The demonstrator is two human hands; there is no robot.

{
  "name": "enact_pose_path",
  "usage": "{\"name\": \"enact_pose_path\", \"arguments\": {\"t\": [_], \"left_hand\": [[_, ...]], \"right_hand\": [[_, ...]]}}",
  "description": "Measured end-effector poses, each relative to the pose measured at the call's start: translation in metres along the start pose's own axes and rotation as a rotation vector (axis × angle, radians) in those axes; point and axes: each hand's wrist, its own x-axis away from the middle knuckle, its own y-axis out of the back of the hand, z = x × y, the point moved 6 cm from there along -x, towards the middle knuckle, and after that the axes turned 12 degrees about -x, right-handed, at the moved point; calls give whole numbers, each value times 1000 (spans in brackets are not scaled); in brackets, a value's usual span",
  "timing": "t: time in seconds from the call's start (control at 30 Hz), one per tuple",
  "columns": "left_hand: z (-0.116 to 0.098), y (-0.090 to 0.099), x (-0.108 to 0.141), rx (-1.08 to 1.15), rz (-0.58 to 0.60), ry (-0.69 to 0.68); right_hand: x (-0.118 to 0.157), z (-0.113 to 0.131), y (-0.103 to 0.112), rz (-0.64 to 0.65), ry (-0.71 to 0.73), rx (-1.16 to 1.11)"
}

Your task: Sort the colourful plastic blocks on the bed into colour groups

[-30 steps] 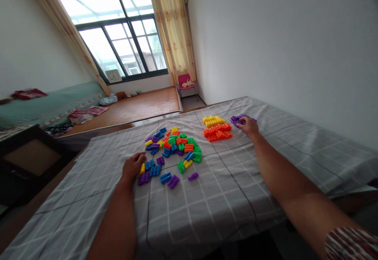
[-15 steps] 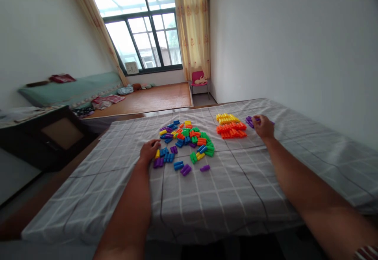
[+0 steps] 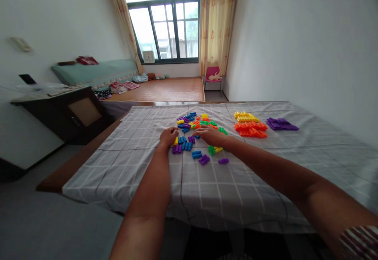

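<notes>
A loose pile of small plastic tube-shaped pieces, in blue, purple, yellow, green and orange, lies on the checked grey cloth (image 3: pixel 212 189). At the pile's left edge my left hand (image 3: pixel 169 137) rests on the cloth, fingers loosely bent and apart, beside a yellow piece (image 3: pixel 175 141) and blue pieces (image 3: pixel 187 146). My right hand (image 3: pixel 210 134) reaches over the pile with its fingers stretched out, hiding part of it; nothing shows in it. To the right lie sorted groups: yellow pieces (image 3: pixel 246 117), orange pieces (image 3: pixel 251 129) and purple pieces (image 3: pixel 281 124).
Nearer to me lie a single purple piece (image 3: pixel 223 161) and a purple pair (image 3: pixel 204 159). A dark cabinet (image 3: pixel 79 112) stands at the left. Beyond the table are a low bed (image 3: pixel 174 88), a pink chair (image 3: pixel 213 73) and a window (image 3: pixel 165 31).
My right hand has moved left from the purple group to the mixed pile. My left hand stays at the pile's left edge. The camera view has turned left.
</notes>
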Motion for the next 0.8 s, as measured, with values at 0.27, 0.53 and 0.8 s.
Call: {"name": "enact_pose_path", "arguments": {"t": [0.27, 0.53, 0.8], "left_hand": [[-3, 4, 4, -26, 1, -3], [0, 6, -1, -42, 5, -10], [8, 6, -9, -21, 9, -21]], "right_hand": [[-23, 4, -20, 109, -13, 116], [57, -62, 76, -484, -283, -131], [284, -200, 154, -1164, -825, 28]]}}
